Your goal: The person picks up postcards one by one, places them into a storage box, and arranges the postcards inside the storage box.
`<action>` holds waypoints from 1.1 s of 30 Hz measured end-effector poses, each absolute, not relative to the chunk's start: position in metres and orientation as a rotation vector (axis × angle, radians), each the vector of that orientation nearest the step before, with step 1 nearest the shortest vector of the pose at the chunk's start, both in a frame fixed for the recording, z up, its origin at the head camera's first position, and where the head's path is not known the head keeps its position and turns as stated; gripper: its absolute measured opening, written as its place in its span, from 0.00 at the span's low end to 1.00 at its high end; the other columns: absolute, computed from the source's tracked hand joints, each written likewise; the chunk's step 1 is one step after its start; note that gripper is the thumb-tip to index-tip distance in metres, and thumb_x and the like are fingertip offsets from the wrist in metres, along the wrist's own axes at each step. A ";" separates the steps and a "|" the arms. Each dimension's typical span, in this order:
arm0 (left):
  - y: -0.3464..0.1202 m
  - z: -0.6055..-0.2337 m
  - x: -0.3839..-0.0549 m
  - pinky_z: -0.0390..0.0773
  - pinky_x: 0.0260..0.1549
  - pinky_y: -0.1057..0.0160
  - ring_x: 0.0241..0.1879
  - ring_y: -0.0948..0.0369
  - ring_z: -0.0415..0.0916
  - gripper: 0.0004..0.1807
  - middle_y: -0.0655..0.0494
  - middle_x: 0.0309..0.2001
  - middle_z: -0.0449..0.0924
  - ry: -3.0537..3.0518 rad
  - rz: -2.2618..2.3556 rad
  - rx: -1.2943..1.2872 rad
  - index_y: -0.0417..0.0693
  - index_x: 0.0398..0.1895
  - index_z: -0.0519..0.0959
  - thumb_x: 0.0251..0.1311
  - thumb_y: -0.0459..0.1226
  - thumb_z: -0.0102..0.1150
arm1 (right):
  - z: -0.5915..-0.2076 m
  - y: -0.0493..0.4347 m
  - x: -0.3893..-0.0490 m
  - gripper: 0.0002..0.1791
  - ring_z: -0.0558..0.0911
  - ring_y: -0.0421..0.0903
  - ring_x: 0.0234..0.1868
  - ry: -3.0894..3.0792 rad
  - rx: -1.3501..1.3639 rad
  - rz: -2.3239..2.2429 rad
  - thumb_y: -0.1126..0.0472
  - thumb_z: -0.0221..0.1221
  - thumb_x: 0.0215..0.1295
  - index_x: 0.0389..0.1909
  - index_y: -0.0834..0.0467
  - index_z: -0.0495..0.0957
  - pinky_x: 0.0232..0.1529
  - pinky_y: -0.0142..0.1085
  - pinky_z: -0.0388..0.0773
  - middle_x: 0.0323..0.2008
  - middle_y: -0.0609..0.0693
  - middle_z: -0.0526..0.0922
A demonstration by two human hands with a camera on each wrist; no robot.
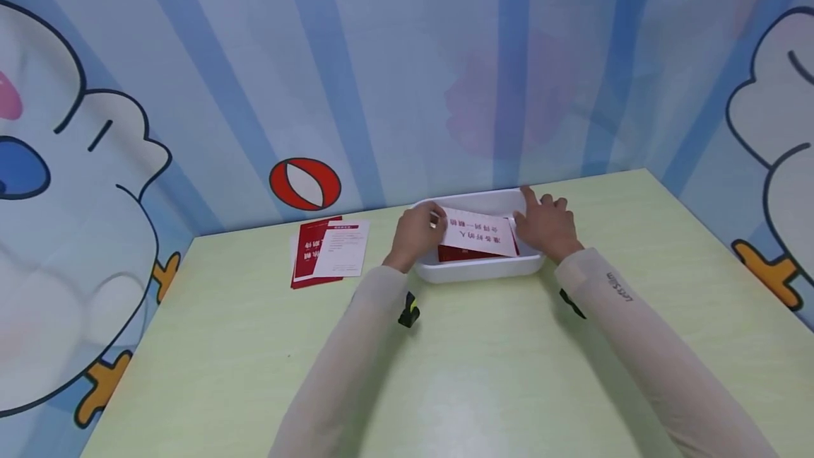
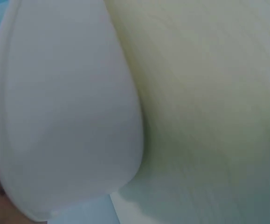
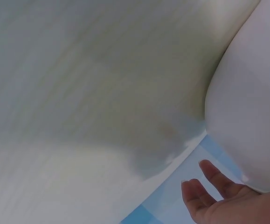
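In the head view, a white card with red characters (image 1: 478, 232) slants across a white tray (image 1: 480, 273). My left hand (image 1: 416, 232) pinches the card's left end at the tray's left side. A dark red card (image 1: 454, 254) shows beneath it inside the tray. Over the tray's right end, my right hand (image 1: 548, 226) has its index finger at the far rim and its thumb tip inside, near the card's right edge. Its other fingers extend loosely beyond the tray's outer wall in the right wrist view. The left wrist view shows mostly the tray's side (image 2: 69, 107).
Left of the tray, red cards (image 1: 308, 249) and a white printed card (image 1: 343, 249) lie overlapping on the pale green table (image 1: 445, 366). A blue striped backdrop (image 1: 420, 76) with cartoon figures rises directly behind the tray and along both sides.
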State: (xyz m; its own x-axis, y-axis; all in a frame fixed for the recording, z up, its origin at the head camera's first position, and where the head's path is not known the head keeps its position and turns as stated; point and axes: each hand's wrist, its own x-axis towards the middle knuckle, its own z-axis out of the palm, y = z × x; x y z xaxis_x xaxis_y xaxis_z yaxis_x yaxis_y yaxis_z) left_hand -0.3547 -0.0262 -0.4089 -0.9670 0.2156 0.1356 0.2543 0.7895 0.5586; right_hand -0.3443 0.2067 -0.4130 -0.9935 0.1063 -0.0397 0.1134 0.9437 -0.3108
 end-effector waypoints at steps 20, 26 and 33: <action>-0.016 -0.417 -0.347 0.79 0.43 0.54 0.35 0.58 0.78 0.09 0.55 0.35 0.81 -3.072 -0.301 -0.366 0.51 0.50 0.72 0.70 0.42 0.53 | -0.416 0.206 -0.342 0.36 0.61 0.74 0.66 3.073 0.146 -0.533 0.50 0.42 0.76 0.78 0.58 0.44 0.65 0.66 0.64 0.68 0.75 0.60; -0.012 -0.417 -0.347 0.77 0.33 0.57 0.30 0.58 0.75 0.16 0.54 0.32 0.79 -3.104 -0.162 -0.352 0.47 0.55 0.71 0.68 0.40 0.55 | -0.415 0.206 -0.340 0.36 0.61 0.74 0.66 3.082 0.145 -0.518 0.50 0.43 0.76 0.78 0.58 0.44 0.65 0.66 0.64 0.68 0.75 0.60; -0.006 -0.415 -0.349 0.75 0.30 0.60 0.29 0.60 0.75 0.20 0.54 0.33 0.82 -3.128 -0.043 -0.334 0.46 0.60 0.71 0.67 0.41 0.55 | -0.414 0.210 -0.342 0.36 0.62 0.75 0.65 3.107 0.130 -0.501 0.50 0.42 0.76 0.78 0.59 0.44 0.63 0.66 0.65 0.66 0.76 0.61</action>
State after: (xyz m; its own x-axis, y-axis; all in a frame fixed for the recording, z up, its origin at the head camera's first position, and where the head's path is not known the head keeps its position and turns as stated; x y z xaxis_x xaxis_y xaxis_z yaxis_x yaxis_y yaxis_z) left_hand -0.3487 -0.0059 -0.4147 -0.9775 0.2110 -0.0019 0.2108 0.9771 0.0276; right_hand -0.3423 0.2098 -0.4143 -0.9966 0.0825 -0.0053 0.0800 0.9461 -0.3138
